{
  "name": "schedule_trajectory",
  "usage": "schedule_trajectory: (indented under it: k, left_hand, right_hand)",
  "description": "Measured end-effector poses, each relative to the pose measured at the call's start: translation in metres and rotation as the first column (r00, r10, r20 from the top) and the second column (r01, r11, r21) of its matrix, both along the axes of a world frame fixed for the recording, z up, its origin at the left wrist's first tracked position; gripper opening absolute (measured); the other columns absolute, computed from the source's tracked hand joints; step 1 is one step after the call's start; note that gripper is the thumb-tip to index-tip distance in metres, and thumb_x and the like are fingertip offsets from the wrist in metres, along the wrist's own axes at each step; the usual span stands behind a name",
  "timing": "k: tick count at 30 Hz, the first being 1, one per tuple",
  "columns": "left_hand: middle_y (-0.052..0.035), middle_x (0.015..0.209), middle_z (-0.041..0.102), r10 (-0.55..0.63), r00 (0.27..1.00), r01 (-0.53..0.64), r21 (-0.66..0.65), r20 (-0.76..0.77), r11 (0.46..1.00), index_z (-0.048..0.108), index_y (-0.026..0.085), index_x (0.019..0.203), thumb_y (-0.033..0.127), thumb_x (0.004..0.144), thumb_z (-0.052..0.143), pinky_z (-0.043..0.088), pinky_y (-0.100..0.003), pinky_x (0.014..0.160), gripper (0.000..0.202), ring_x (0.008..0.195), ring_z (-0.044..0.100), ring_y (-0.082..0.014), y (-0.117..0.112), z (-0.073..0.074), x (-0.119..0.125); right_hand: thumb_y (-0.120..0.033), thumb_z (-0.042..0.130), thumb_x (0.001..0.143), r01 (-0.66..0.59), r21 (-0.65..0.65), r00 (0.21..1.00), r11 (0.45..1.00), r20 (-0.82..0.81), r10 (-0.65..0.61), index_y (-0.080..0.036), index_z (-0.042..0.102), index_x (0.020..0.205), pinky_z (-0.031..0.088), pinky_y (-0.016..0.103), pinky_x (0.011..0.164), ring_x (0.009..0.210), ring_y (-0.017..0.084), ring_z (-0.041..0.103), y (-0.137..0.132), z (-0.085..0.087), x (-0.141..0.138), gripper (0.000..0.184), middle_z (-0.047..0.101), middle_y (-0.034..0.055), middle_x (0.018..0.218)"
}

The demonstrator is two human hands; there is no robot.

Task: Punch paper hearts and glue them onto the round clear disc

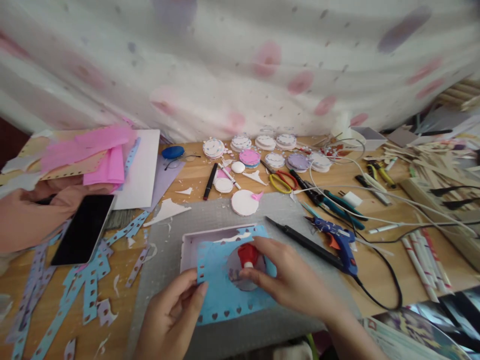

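Note:
My left hand (pixel 174 310) pinches the left edge of a light blue sheet (pixel 213 297) with small heart-shaped holes along its borders. On the sheet rests a round, see-through disc (pixel 235 274) with a red knob (pixel 247 253) on top. Thumb and fingers of my right hand (pixel 287 272) are closed round that knob. Beneath the sheet is a shallow lilac tray (pixel 188 250), partly covered, with a scrap of white visible at its far side. A grey cutting mat (pixel 161 280) lies under everything.
Decorated paper discs (pixel 275 160) stand in rows at the back. A black pen-like tool (pixel 303 245) and blue glue gun (pixel 337 237) with cables lie right, near scissors (pixel 281 181) and markers (pixel 423 260). Left are a phone (pixel 84 230) and punched paper strips (pixel 88 280).

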State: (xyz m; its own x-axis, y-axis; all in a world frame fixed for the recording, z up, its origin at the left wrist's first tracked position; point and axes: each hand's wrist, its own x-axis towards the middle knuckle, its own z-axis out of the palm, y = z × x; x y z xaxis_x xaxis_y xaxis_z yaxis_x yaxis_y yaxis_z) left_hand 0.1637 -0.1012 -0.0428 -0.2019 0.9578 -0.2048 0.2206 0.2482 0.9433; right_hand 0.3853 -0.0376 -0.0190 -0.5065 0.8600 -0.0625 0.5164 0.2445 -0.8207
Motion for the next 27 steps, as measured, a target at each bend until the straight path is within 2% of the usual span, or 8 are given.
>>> schedule_trajectory:
  k: [3, 5, 8, 10, 13, 16, 21, 27]
  left_hand:
    - [-0.0041, 0.085, 0.080, -0.019, 0.992, 0.020, 0.008, -0.122, 1.000, 0.077, 0.022, 0.090, 0.040, 0.076, 0.074, 0.060, -0.017, 0.063, 0.023, 0.073, 0.075, -0.0200, -0.003, 0.000, -0.011]
    - [-0.0042, 0.085, 0.080, -0.013, 0.988, 0.015, 0.013, -0.155, 1.000, 0.077, 0.022, 0.091, 0.041, 0.075, 0.074, 0.060, -0.017, 0.064, 0.024, 0.074, 0.076, -0.0207, -0.005, 0.001, -0.015]
    - [-0.0041, 0.083, 0.080, 0.007, 0.989, -0.005, 0.014, -0.150, 1.000, 0.077, 0.022, 0.088, 0.041, 0.074, 0.074, 0.061, -0.017, 0.063, 0.024, 0.071, 0.076, -0.0209, -0.006, 0.004, -0.018]
    - [-0.0039, 0.082, 0.080, 0.045, 0.990, -0.043, 0.023, -0.136, 0.999, 0.078, 0.022, 0.086, 0.041, 0.072, 0.076, 0.061, -0.017, 0.061, 0.024, 0.070, 0.076, -0.0209, -0.005, 0.006, -0.017]
    - [-0.0035, 0.082, 0.080, 0.093, 0.991, -0.090, 0.034, -0.093, 0.995, 0.078, 0.023, 0.085, 0.041, 0.070, 0.078, 0.061, -0.017, 0.063, 0.024, 0.072, 0.077, -0.0213, -0.003, 0.007, -0.016]
    - [-0.0032, 0.083, 0.080, 0.098, 0.994, -0.095, 0.041, -0.058, 0.995, 0.078, 0.023, 0.084, 0.039, 0.069, 0.079, 0.061, -0.016, 0.063, 0.022, 0.073, 0.077, -0.0214, 0.002, 0.006, -0.015]
    - [-0.0034, 0.084, 0.080, 0.066, 0.997, -0.064, 0.031, -0.042, 0.997, 0.078, 0.023, 0.088, 0.039, 0.070, 0.079, 0.061, -0.016, 0.062, 0.024, 0.071, 0.077, -0.0208, 0.004, 0.001, -0.016]
    - [-0.0034, 0.087, 0.080, 0.056, 0.996, -0.057, -0.008, -0.066, 0.998, 0.077, 0.023, 0.090, 0.041, 0.073, 0.076, 0.060, -0.016, 0.064, 0.025, 0.074, 0.076, -0.0199, 0.003, -0.002, -0.015]
  right_hand:
    - [-0.021, 0.062, 0.093, -0.120, 0.058, 0.991, 0.991, 0.070, 0.116, -0.020, 0.059, 0.106, 0.044, 0.030, 0.078, 0.091, 0.020, 0.057, 0.005, -0.003, -0.003, 0.014, 0.062, 0.0055, 0.101]
    - [-0.013, 0.061, 0.091, -0.174, 0.060, 0.984, 0.983, 0.058, 0.171, -0.021, 0.056, 0.115, 0.045, 0.029, 0.080, 0.094, 0.019, 0.058, 0.006, -0.004, -0.006, 0.025, 0.061, 0.0055, 0.105]
    - [-0.007, 0.062, 0.088, -0.186, 0.019, 0.982, 0.982, -0.012, 0.186, -0.023, 0.050, 0.124, 0.046, 0.029, 0.086, 0.100, 0.018, 0.060, 0.004, -0.007, -0.008, 0.041, 0.063, 0.0045, 0.110]
    - [-0.003, 0.061, 0.088, -0.152, -0.008, 0.986, 0.988, -0.073, 0.151, -0.024, 0.047, 0.124, 0.046, 0.027, 0.089, 0.103, 0.016, 0.061, 0.001, -0.011, -0.009, 0.045, 0.064, 0.0034, 0.113]
    - [-0.004, 0.059, 0.089, -0.089, 0.002, 0.987, 0.996, -0.137, 0.089, -0.026, 0.048, 0.117, 0.048, 0.026, 0.088, 0.101, 0.014, 0.062, -0.002, -0.016, -0.008, 0.038, 0.065, 0.0017, 0.114]
    - [-0.006, 0.061, 0.089, -0.077, 0.051, 0.985, 0.996, -0.151, 0.084, -0.025, 0.049, 0.118, 0.049, 0.025, 0.089, 0.101, 0.014, 0.063, -0.001, -0.017, -0.007, 0.036, 0.066, 0.0018, 0.114]
    - [-0.006, 0.059, 0.090, -0.208, 0.093, 0.971, 0.974, -0.097, 0.217, -0.022, 0.053, 0.123, 0.045, 0.026, 0.101, 0.120, 0.015, 0.057, 0.005, -0.012, -0.008, 0.037, 0.061, 0.0064, 0.130]
    - [-0.010, 0.060, 0.090, -0.252, 0.120, 0.968, 0.960, 0.024, 0.251, -0.021, 0.053, 0.130, 0.048, 0.033, 0.101, 0.120, 0.020, 0.059, 0.004, -0.019, -0.009, 0.042, 0.061, 0.0091, 0.132]
